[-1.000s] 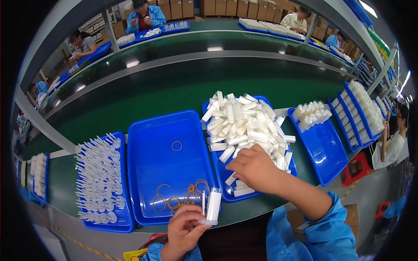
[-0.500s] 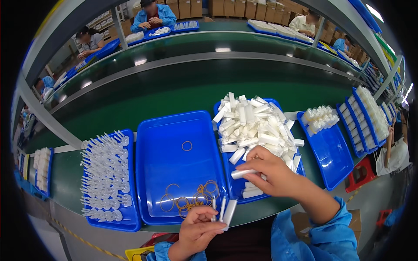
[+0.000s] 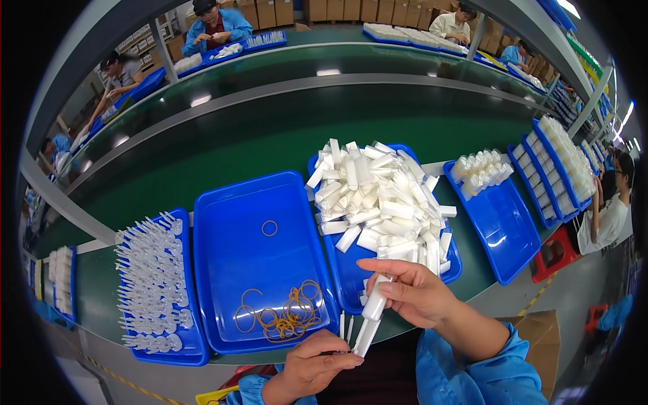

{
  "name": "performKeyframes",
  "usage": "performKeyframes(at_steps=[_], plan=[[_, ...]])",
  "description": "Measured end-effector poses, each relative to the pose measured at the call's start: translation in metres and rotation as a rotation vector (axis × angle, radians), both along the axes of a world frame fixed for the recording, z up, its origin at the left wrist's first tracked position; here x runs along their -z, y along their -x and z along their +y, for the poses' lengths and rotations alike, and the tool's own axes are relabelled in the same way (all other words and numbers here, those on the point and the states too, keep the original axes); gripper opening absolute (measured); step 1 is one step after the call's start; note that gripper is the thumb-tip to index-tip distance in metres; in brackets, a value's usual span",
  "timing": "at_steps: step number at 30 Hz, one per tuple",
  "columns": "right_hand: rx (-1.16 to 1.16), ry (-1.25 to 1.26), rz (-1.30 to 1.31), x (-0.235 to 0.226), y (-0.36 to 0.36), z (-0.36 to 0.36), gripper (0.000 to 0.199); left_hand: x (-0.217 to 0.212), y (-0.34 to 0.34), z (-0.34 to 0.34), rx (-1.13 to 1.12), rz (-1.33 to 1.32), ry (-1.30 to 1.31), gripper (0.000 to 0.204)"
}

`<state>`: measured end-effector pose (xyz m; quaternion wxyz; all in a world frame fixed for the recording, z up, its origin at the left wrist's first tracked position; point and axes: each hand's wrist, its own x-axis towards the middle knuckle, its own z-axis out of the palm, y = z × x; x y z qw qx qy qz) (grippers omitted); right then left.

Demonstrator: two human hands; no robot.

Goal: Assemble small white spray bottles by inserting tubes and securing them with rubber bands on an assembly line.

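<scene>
Head view, looking down on a green surface (image 3: 223,152) at a work line. Right hand (image 3: 412,291) closed around a small white plastic tube (image 3: 372,307), held upright-tilted just in front of the near edge of the surface, below the tray heaped with like tubes. Left hand (image 3: 317,364) low at the bottom edge, fingers pinched together on the lower ends of several thin white pieces (image 3: 356,336), touching the foot of the tube from beneath. Both hands close together, nearly meeting at the tube.

Behind the right hand, a blue tray (image 3: 337,266) piled with white tubes (image 3: 381,202) lying every way. To the left of it, a larger blue tray (image 3: 256,270) carrying a tangle of tan rubber bands (image 3: 287,317) near its front and a single band (image 3: 269,228) alone toward the middle. Further left, a blue tray (image 3: 185,354) filled with rows of clear plastic parts (image 3: 150,277). To the right, another blue tray (image 3: 503,226) with a small cluster of white capped pieces (image 3: 480,169) at its far end.

Other people in blue coats seated along the far side of the conveyor (image 3: 324,74).
</scene>
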<state>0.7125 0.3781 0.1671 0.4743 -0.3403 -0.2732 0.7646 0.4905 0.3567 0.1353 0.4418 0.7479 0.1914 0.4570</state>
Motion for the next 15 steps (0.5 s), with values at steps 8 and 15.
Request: performKeyframes(at_steps=[8,15], plan=[[-0.124,-0.355,-0.441,-0.01,-0.013,-0.007,0.04,0.0,0.004,0.002,0.107,0.001,-0.014,0.026],[-0.136,-0.269,-0.437,-0.018,-0.008,-0.024,0.039,0.01,0.003,-0.01,0.048,-0.04,0.082,0.021]])
